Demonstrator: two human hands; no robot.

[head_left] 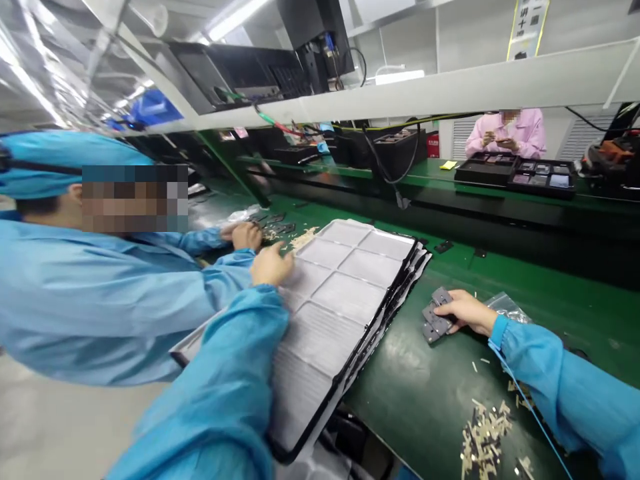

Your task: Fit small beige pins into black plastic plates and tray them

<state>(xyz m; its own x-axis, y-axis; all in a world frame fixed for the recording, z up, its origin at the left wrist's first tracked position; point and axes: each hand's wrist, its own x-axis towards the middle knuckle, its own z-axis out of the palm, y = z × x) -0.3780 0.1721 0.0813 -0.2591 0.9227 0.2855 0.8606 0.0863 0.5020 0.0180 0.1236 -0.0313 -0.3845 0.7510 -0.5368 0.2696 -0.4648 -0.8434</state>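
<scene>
My right hand point(467, 312) is closed around several small dark grey plates point(436, 320), held fanned out just above the green bench. My left hand point(273, 265) is at the left edge of a stack of trays, its fingers partly spread and slightly blurred, with nothing visible in them. White sheeting divided into rectangular compartments covers the top tray point(345, 293). Black rims of further trays show below it along the right side. The stack slants across the bench and overhangs its front edge.
Beside me on the left, a co-worker in blue point(125, 293) has both hands near dark plates and a pile of pale strips point(304, 238). More strips point(483, 433) lie at front right. A clear plastic bag point(509, 308) is behind my right wrist. A shelf beam point(400, 100) crosses above.
</scene>
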